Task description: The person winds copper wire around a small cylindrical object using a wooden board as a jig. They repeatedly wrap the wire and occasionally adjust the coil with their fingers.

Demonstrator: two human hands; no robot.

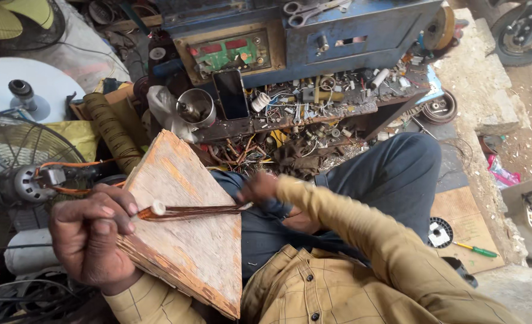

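A triangular wooden board rests tilted on my lap. Across it lies a stretched bundle of copper wire with a white sleeve at its left end. My left hand grips the board's left edge and pinches that sleeved end with the fingertips. My right hand holds the bundle's other end at the board's right edge, pulling it taut. My sleeves are mustard yellow and my trousers are dark blue.
A fan motor with orange wires and a wire fan guard sit at the left. Ahead are a blue machine, a dark phone, a metal cup and cluttered scrap parts. A green screwdriver lies on cardboard at the right.
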